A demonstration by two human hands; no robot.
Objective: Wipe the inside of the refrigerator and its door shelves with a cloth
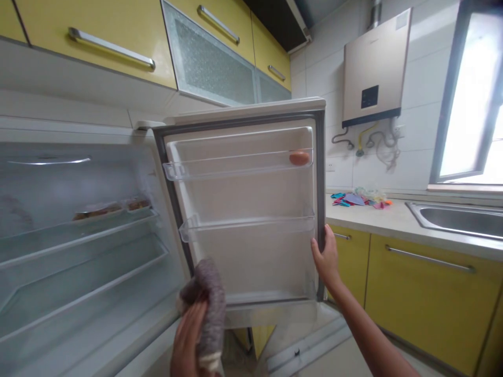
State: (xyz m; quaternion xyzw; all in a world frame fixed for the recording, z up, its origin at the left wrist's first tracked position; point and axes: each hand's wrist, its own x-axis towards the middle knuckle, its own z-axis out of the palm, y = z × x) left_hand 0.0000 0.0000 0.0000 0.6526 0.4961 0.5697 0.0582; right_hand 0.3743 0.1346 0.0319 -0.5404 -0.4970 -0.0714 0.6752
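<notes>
A refrigerator door (pixel 243 199) stands wide open, with clear shelves on its inner side. My right hand (pixel 327 255) grips the door's outer edge, thumb on the inner side. In my left hand (pixel 190 335) is a greyish-purple cloth (pixel 212 309), bunched and a little blurred, near the lower hinge-side corner of the door. An orange-brown oval item (pixel 299 157) rests in the upper door shelf. Inside the refrigerator, food packages (pixel 98 210) lie on the upper glass shelf (pixel 78 243).
Yellow cabinets (pixel 432 293) run below a counter (pixel 393 222) on the right. It holds colourful cloths (pixel 353 199) and a steel sink (pixel 463 219). A water heater (pixel 375 68) hangs on the wall near an open window (pixel 467 99). Upper cabinets (pixel 98 31) hang overhead.
</notes>
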